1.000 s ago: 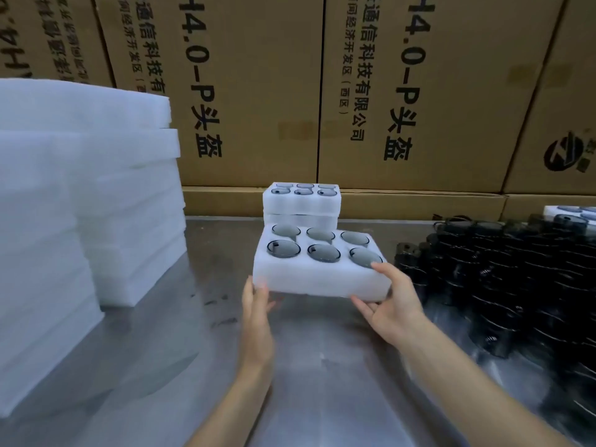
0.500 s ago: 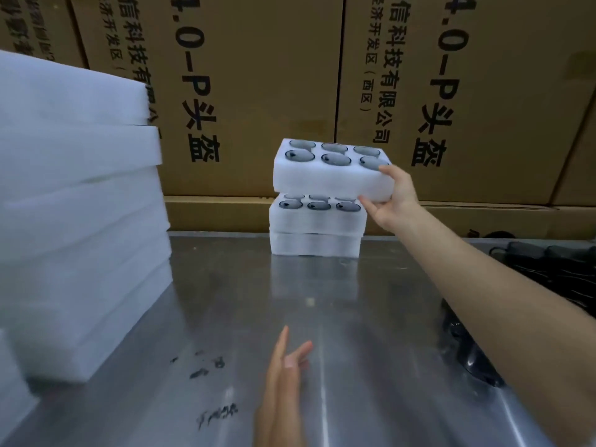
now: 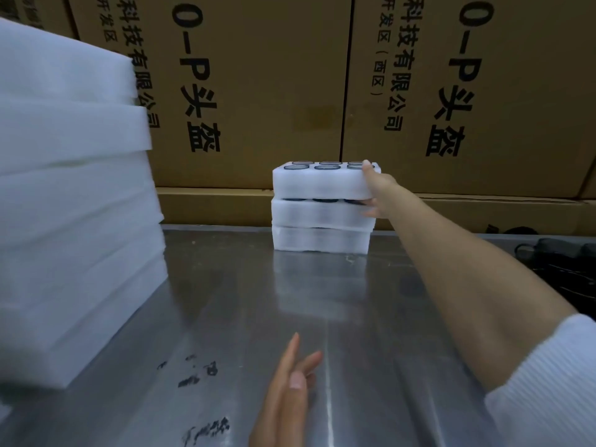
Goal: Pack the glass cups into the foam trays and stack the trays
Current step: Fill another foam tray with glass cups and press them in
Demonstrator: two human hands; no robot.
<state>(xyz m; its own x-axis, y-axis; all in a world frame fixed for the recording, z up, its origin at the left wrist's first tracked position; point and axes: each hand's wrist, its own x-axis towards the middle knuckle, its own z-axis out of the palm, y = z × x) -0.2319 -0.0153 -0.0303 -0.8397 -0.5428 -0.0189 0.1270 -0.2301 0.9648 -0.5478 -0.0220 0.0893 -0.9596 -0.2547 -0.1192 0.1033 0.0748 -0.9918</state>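
Cardboard boxes [image 3: 258, 91] behind steel desk [image 3: 225, 317] — top foam tray [image 3: 319, 183] w/ glass cups [image 3: 327, 167] on 2-tray stack at back, right hand [image 3: 377, 191] fingers clamped on its end. Left hand [image 3: 285, 398] over desk, fingers straight, together.

The right hand [image 3: 375, 191] grips the right end of the top white foam tray [image 3: 319, 183], thumb above, fingers beneath, upon two other trays [image 3: 319, 227]; the left hand [image 3: 287, 401] is flat and free.

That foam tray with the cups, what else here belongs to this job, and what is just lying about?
Part of the job:
top foam tray
glass cups
two trays beneath
right hand, gripping the top tray
blank foam stack

Just there:
cardboard boxes
metal table
left hand, idle
dark items
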